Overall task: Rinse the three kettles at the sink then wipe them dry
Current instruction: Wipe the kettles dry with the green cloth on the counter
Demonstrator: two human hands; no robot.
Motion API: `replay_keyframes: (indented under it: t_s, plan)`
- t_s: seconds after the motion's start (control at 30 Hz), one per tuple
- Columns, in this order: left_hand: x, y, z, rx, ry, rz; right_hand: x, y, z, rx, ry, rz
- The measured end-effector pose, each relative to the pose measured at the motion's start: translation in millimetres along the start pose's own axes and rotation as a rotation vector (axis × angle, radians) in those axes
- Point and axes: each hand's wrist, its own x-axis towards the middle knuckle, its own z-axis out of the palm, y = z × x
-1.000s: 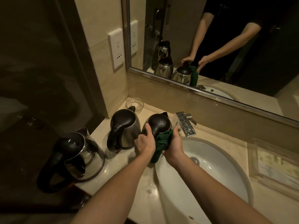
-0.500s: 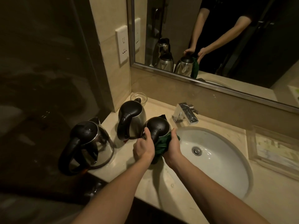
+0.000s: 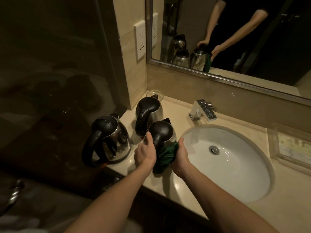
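Observation:
Three steel kettles with black lids stand on the beige counter left of the sink (image 3: 252, 187). The nearest kettle (image 3: 162, 132) stands at the basin's left rim, water drops on its lid. My left hand (image 3: 145, 153) grips it at the handle side. My right hand (image 3: 180, 155) presses a dark green cloth (image 3: 165, 155) against its lower right side. A second kettle (image 3: 149, 110) stands behind it, a third kettle (image 3: 109, 137) at the counter's left end.
A chrome tap (image 3: 202, 111) sits behind the basin. A glass bowl (image 3: 154, 95) is in the back corner, a clear tray (image 3: 291, 145) on the right. The mirror (image 3: 235, 39) and a wall socket (image 3: 140, 42) are above. The counter's left edge drops off beside the third kettle.
The view has pulled back and shifted left. My hands stay on the nearest kettle, and the cloth has slid lower along its side.

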Motion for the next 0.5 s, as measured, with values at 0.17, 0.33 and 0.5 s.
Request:
replay_keyframes:
  t_s: [0.17, 0.33, 0.5]
  plan:
    - [-3.7, -5.6, -10.7, -0.036, -0.013, -0.047, -4.4, 6.7, -1.5, -0.022, -0.016, 0.058]
    - [-7.6, 4.1, -11.5, -0.038, 0.1, -0.036, -2.2, 0.1, 6.4, 0.015, 0.012, -0.024]
    - [-7.3, 2.7, -3.2, -0.134, 0.121, -0.1, -0.5, -3.6, 15.5, -0.008, 0.057, -0.078]
